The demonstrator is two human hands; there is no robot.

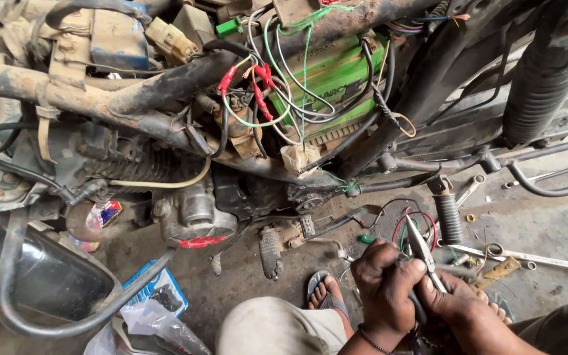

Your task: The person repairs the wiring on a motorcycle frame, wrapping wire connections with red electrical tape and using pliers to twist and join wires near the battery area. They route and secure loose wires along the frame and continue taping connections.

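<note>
My left hand is closed around the handles of a pair of needle-nose pliers, whose jaws point up and left. My right hand sits just beside it, fingers pinched at the pliers' jaws on something small that I cannot make out. Thin red and black wires loop on the ground just above the hands. Both hands are low in the view, over my knees and sandalled foot.
A stripped motorcycle fills the upper view: dusty frame tube, green battery with loose green, white and red wires, engine, shock spring. Wrenches and small parts lie on the ground at right. A plastic bag lies lower left.
</note>
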